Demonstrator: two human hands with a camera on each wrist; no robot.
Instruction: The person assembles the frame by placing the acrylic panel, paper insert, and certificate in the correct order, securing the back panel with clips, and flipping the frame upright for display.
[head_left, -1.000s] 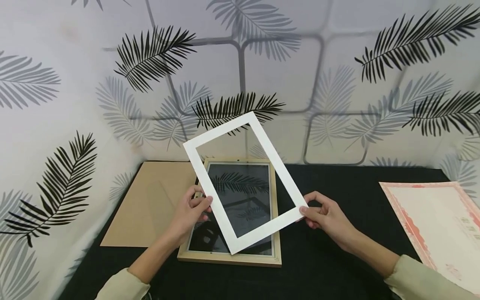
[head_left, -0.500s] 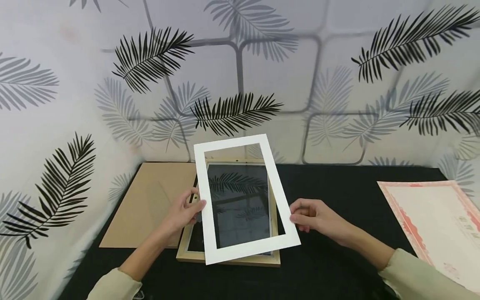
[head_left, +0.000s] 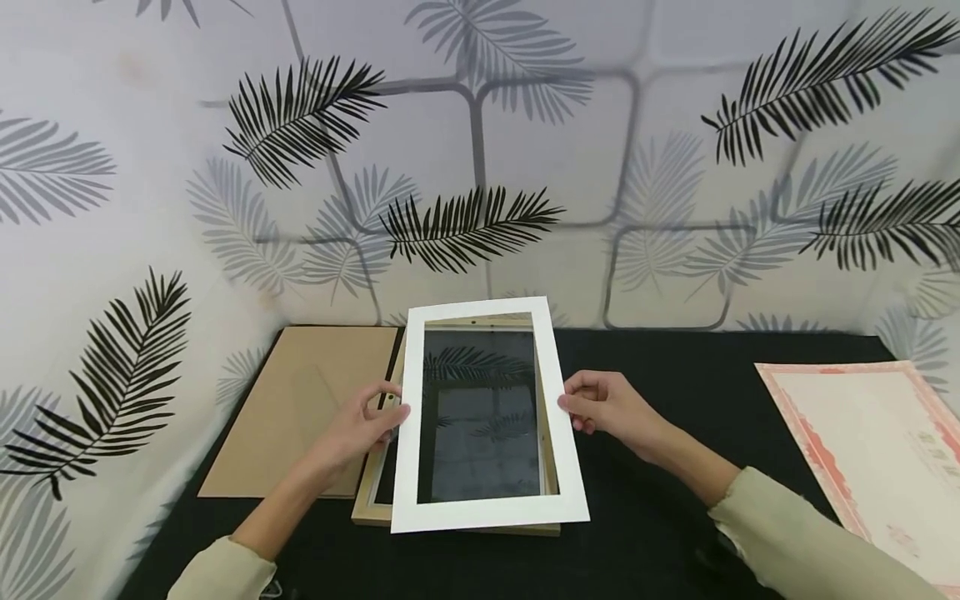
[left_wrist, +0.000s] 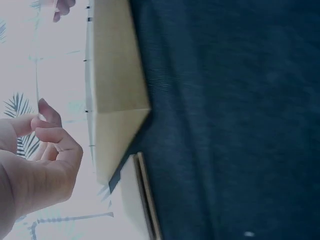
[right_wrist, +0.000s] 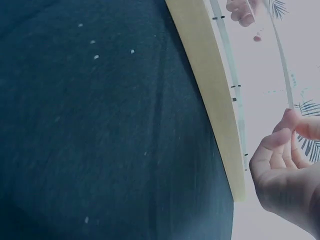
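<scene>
A white picture mat (head_left: 491,513), a flat rectangular border with an open middle, is held above a light wooden picture frame (head_left: 369,492). My left hand (head_left: 358,429) pinches the mat's left side between thumb and fingers. On the opposite side, my right hand (head_left: 611,412) pinches the right edge. The wooden frame lies on the table, and its dark, reflective inside (head_left: 483,433) shows through the mat's opening. In the right wrist view the mat appears edge-on as a thin strip (right_wrist: 284,62), apart from the wooden frame (right_wrist: 212,95).
A brown backing board (head_left: 281,408) lies left of the frame on the black tablecloth (head_left: 660,517). To the right rests a certificate sheet with a red-pink border (head_left: 885,450). A leaf-patterned curtain (head_left: 555,150) hangs behind the table.
The mat has turned from a strong tilt to nearly straight and come down over the wooden frame. My right hand has shifted left and moved from the mat's lower right corner up its right side.
</scene>
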